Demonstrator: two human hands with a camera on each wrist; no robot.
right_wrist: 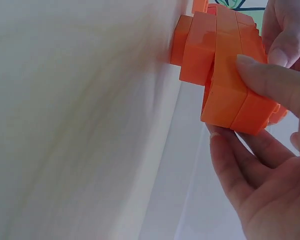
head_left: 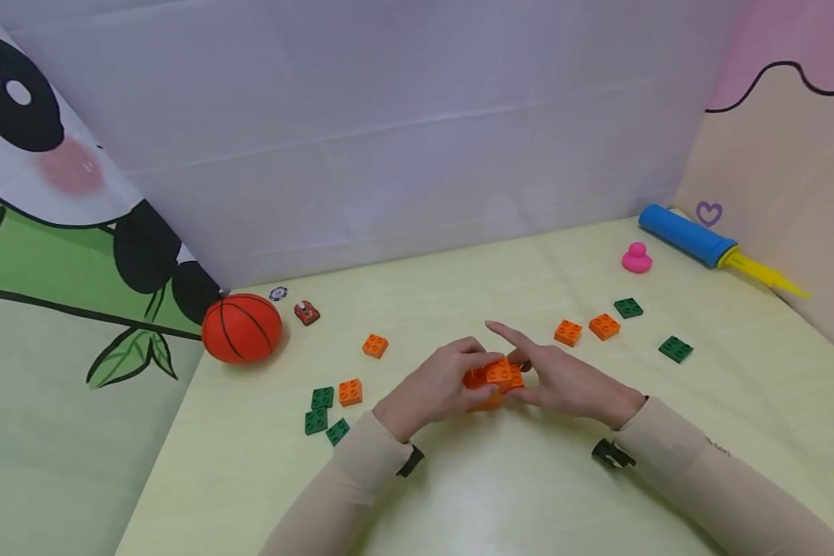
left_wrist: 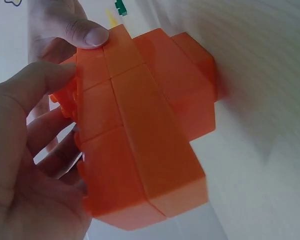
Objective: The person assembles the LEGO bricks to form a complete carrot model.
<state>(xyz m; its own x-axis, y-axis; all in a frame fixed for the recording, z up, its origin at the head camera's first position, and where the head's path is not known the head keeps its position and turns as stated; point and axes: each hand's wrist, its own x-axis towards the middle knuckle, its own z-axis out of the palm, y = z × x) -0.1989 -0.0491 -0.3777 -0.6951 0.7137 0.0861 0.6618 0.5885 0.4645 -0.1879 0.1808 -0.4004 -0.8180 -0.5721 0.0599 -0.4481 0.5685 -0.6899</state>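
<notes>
A stepped structure of joined orange toy bricks (head_left: 486, 403) stands on the table between both hands, wider at the top than at its base. My left hand (head_left: 431, 386) pinches a small orange brick (head_left: 500, 374) on top with thumb and fingers. My right hand (head_left: 566, 380) grips the structure's right end. In the right wrist view its thumb (right_wrist: 270, 80) lies on the side of the upper bricks (right_wrist: 227, 80), with fingers behind. The left wrist view shows the layered sides of the structure (left_wrist: 150, 130); its studded top is partly hidden by the hands.
Loose orange bricks (head_left: 350, 392) and green bricks (head_left: 316, 421) lie left; more orange (head_left: 604, 327) and green ones (head_left: 676, 349) lie right. Further back are a small basketball (head_left: 242, 329), red toy car (head_left: 306, 312), pink toy (head_left: 636, 258) and blue-yellow pump (head_left: 691, 238).
</notes>
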